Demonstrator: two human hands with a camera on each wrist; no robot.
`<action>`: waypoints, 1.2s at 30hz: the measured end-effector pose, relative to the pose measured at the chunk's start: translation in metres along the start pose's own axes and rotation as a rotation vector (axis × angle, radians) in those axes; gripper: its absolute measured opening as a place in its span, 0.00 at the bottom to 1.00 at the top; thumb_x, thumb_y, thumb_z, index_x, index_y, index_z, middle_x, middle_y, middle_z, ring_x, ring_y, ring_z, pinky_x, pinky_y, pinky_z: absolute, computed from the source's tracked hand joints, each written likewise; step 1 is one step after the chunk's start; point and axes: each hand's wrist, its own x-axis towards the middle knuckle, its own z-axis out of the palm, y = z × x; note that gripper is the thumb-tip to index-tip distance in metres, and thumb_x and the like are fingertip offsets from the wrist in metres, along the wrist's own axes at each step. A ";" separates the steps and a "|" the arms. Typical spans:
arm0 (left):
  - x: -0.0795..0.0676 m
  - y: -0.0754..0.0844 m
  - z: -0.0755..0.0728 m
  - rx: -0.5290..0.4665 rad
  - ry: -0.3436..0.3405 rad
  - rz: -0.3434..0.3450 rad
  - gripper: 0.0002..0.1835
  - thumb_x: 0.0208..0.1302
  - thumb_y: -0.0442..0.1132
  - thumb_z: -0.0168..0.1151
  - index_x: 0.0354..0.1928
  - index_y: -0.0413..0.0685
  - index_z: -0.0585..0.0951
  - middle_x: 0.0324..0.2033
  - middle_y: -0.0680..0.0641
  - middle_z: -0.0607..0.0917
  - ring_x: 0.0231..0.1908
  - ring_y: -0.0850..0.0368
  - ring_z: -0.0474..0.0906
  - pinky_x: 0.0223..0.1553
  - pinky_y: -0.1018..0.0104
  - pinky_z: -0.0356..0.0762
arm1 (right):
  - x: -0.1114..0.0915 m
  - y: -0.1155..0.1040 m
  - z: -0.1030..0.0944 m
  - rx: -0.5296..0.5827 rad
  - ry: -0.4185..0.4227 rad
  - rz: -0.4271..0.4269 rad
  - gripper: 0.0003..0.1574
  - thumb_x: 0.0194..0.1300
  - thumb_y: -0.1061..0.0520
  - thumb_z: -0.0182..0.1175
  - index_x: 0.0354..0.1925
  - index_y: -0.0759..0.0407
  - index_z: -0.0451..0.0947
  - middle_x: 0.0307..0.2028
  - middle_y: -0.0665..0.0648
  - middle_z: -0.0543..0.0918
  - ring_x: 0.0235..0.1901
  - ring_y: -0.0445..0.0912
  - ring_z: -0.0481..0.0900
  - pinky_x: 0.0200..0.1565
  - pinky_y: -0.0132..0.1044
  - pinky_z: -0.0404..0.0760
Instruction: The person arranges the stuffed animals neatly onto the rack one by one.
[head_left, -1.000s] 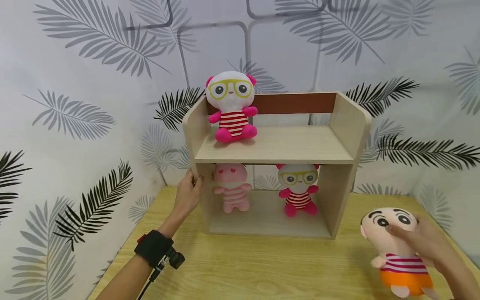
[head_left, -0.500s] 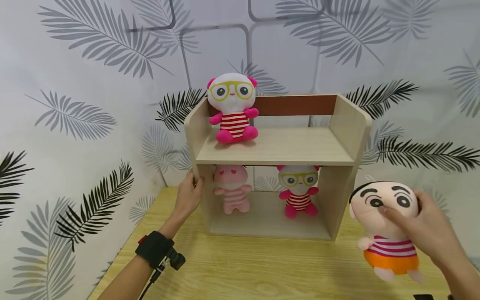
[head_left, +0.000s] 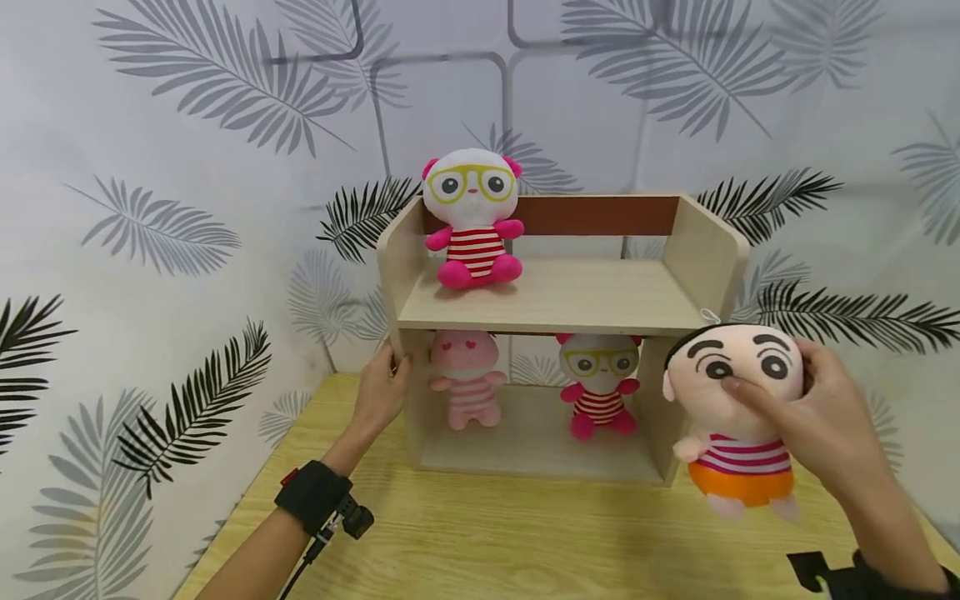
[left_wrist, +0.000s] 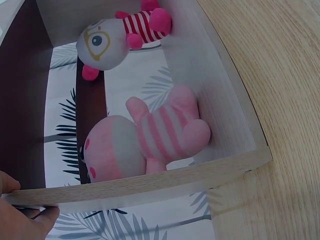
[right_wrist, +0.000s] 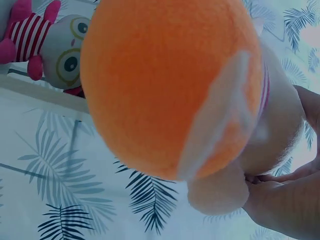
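My right hand [head_left: 825, 417] grips a plush boy doll [head_left: 742, 383] by its head, thumb across the face. The doll has thick black eyebrows, a purple-striped shirt and orange shorts, and hangs in front of the shelf's right side. In the right wrist view its orange bottom [right_wrist: 165, 85] fills the middle. My left hand [head_left: 382, 387] holds the left side panel of the two-tier wooden shelf [head_left: 555, 321], fingers wrapped over the edge. A plush panda [head_left: 472, 221] with yellow glasses sits on the top tier at left. Below are a pink striped plush [head_left: 467, 379] and another panda [head_left: 600, 387].
The shelf stands on a light wood table [head_left: 480, 533] against a leaf-patterned wall covering [head_left: 187, 217]. A brown back rail [head_left: 600, 215] runs along the upper tier. The wrist bands carry cameras, the left one [head_left: 318, 496] with a cable.
My right hand has lifted the boy doll from the lower right and brought it up and leftward, now overlapping the shelf's right panel. The left hand stays on the shelf.
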 end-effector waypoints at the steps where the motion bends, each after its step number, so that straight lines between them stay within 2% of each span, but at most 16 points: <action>1: 0.000 -0.001 0.000 0.007 0.003 0.002 0.15 0.72 0.32 0.53 0.57 0.31 0.75 0.51 0.29 0.81 0.52 0.36 0.79 0.48 0.42 0.78 | 0.001 -0.002 0.001 0.016 -0.001 -0.002 0.44 0.63 0.50 0.70 0.66 0.69 0.60 0.53 0.68 0.73 0.33 0.32 0.73 0.32 0.20 0.75; 5: 0.001 -0.001 0.001 0.023 0.018 0.012 0.14 0.71 0.32 0.54 0.53 0.30 0.76 0.47 0.29 0.83 0.49 0.36 0.80 0.46 0.43 0.79 | 0.008 -0.012 0.004 0.087 0.002 -0.026 0.43 0.64 0.52 0.69 0.65 0.69 0.59 0.52 0.64 0.72 0.34 0.35 0.75 0.32 0.22 0.78; 10: 0.002 0.001 0.001 0.019 0.022 0.017 0.13 0.71 0.31 0.54 0.52 0.28 0.76 0.48 0.28 0.82 0.51 0.35 0.80 0.49 0.43 0.78 | 0.017 -0.026 0.006 0.150 0.025 -0.058 0.42 0.64 0.55 0.69 0.65 0.69 0.58 0.50 0.59 0.71 0.37 0.38 0.75 0.34 0.22 0.79; 16: 0.001 -0.001 0.000 0.023 0.026 0.024 0.12 0.71 0.31 0.54 0.50 0.29 0.76 0.47 0.29 0.83 0.51 0.35 0.80 0.49 0.43 0.79 | 0.028 -0.047 0.010 0.177 0.061 -0.081 0.42 0.64 0.54 0.69 0.66 0.67 0.58 0.51 0.55 0.71 0.40 0.41 0.74 0.36 0.20 0.78; 20: 0.001 -0.002 0.000 0.026 0.031 0.036 0.11 0.70 0.32 0.54 0.48 0.30 0.77 0.45 0.29 0.83 0.51 0.35 0.80 0.48 0.43 0.79 | 0.037 -0.061 0.013 0.176 0.090 -0.092 0.42 0.64 0.52 0.69 0.67 0.64 0.59 0.49 0.53 0.71 0.41 0.42 0.73 0.34 0.20 0.78; 24: 0.001 -0.003 -0.001 0.025 0.025 0.031 0.11 0.71 0.32 0.54 0.49 0.30 0.76 0.46 0.29 0.83 0.51 0.35 0.80 0.49 0.43 0.79 | 0.048 -0.073 0.016 0.220 0.109 -0.088 0.40 0.63 0.51 0.69 0.65 0.59 0.60 0.48 0.50 0.71 0.41 0.43 0.73 0.31 0.22 0.79; 36: 0.002 -0.006 -0.001 0.054 0.025 0.085 0.12 0.70 0.30 0.54 0.51 0.29 0.75 0.46 0.29 0.83 0.51 0.35 0.80 0.48 0.44 0.79 | 0.080 -0.089 0.024 0.289 0.143 -0.106 0.40 0.64 0.52 0.68 0.66 0.56 0.59 0.54 0.52 0.70 0.46 0.42 0.72 0.39 0.19 0.76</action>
